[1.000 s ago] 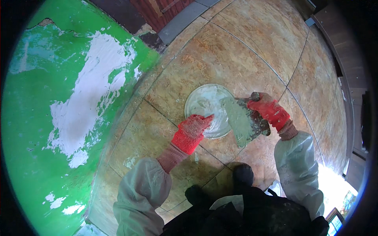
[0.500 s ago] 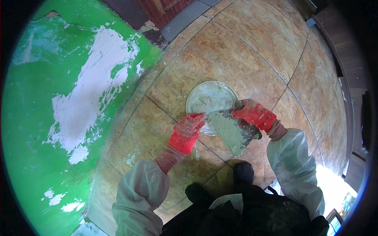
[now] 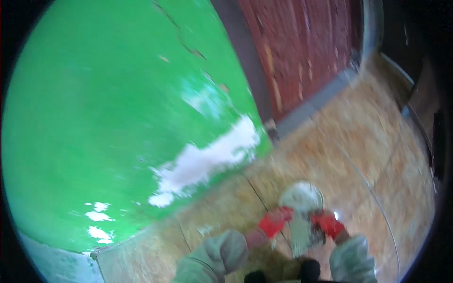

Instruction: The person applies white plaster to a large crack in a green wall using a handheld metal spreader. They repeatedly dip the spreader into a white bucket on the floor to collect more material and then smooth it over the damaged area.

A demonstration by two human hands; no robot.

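Observation:
My left hand and my right hand, both in red gloves, are low in the view over the tiled floor. Between them is a flat, putty-covered trowel. My right hand is closed on its dark right side. The fingers of my left hand are closed at the upper left edge of the trowel; whether they grip it or another thin tool is blurred. Just beyond both hands stands a round white tub smeared with putty inside. Its near part is hidden by the hands and trowel.
A green wall fills the left, with white putty patches low down and a crack above. A worn red-brown door with a grey sill stands at the back. Dark panels edge the right. My shoes show at the bottom.
My view has swung up and left, showing more wall and door. Hands, trowel and tub now appear lower and further right. Both hands remain at the trowel.

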